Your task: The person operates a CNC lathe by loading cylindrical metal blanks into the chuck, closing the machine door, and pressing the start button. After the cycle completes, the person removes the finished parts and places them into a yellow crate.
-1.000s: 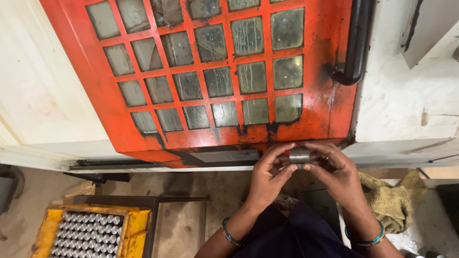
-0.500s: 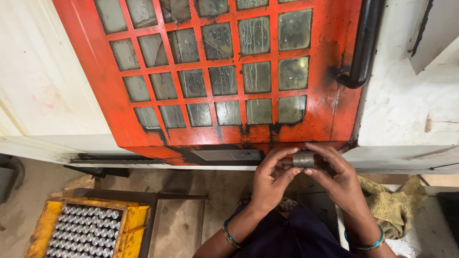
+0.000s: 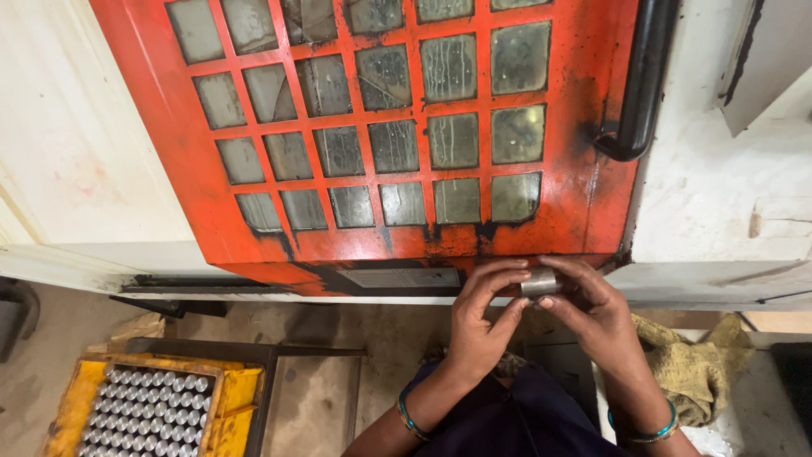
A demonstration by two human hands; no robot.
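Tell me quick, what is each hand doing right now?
Left hand: closed on the small metal cylinder.
Right hand: closed on the same cylinder, from the other side.

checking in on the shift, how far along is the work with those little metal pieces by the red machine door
Done: the yellow crate at lower left already holds rows of upright metal cylinders, whether finished or waiting I cannot tell. In hand: the left hand and right hand together hold one small metal sleeve in front of the shut red door. Left: that piece has not yet been set down anywhere.
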